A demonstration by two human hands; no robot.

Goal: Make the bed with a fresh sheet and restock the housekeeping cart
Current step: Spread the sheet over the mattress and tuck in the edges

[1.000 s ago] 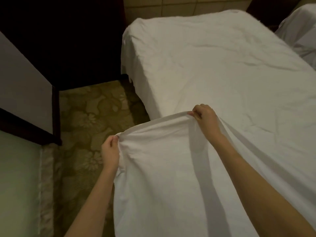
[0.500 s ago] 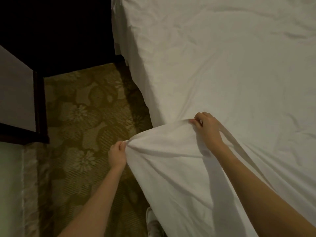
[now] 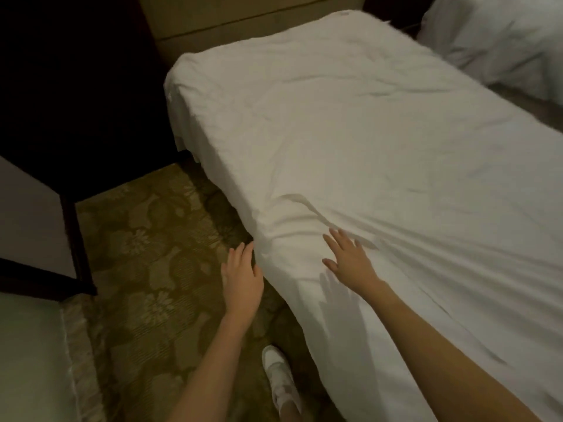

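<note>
A white sheet (image 3: 350, 123) covers the whole bed, wrinkled on top and hanging over the near left side. My right hand (image 3: 350, 260) is spread with straight fingers just above the sheet near the bed's left edge, casting a shadow on it. My left hand (image 3: 242, 278) hangs with relaxed fingers over the carpet, its fingertips close to the draped edge of the sheet. Neither hand holds anything. No housekeeping cart is in view.
Patterned green carpet (image 3: 152, 254) fills the aisle left of the bed. A dark-framed piece of furniture (image 3: 70, 239) stands at the left. A second white bed (image 3: 502, 41) lies at the far right. My white shoe (image 3: 280, 376) is beside the bed.
Both hands have let go of the sheet's edge that they were holding up. The sheet has dropped over the bed's side, and both hands are now open.
</note>
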